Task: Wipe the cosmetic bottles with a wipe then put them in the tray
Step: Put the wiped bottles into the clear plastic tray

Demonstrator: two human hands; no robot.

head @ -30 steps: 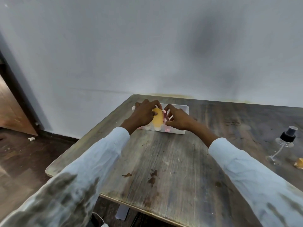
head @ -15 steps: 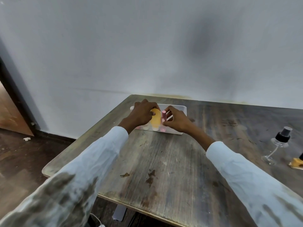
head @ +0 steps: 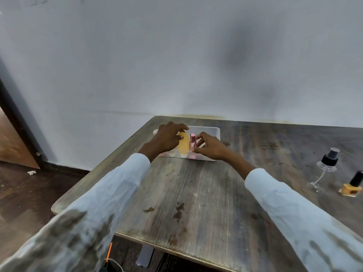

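A clear rectangular tray (head: 213,132) sits at the table's far left corner. Inside it lies a yellow-orange bottle (head: 183,146) with a white cap toward me. My left hand (head: 169,137) rests over the tray's left part, its fingers curled onto that bottle. A slim pink bottle (head: 192,141) stands upright just right of it, and my right hand (head: 209,146) pinches it between thumb and fingers. More small bottles under my left hand are mostly hidden. No wipe is visible.
On the wooden table (head: 206,193) at the right stand a clear spray bottle with a black top (head: 326,165) and a yellow nail-polish bottle with a black cap (head: 352,186). A grey wall runs behind the table. The floor drops off at the left.
The pink bottle went from tilted in my right hand to upright in the tray beside the yellow bottle. Both hands stayed over the tray; the view shifted slightly right.
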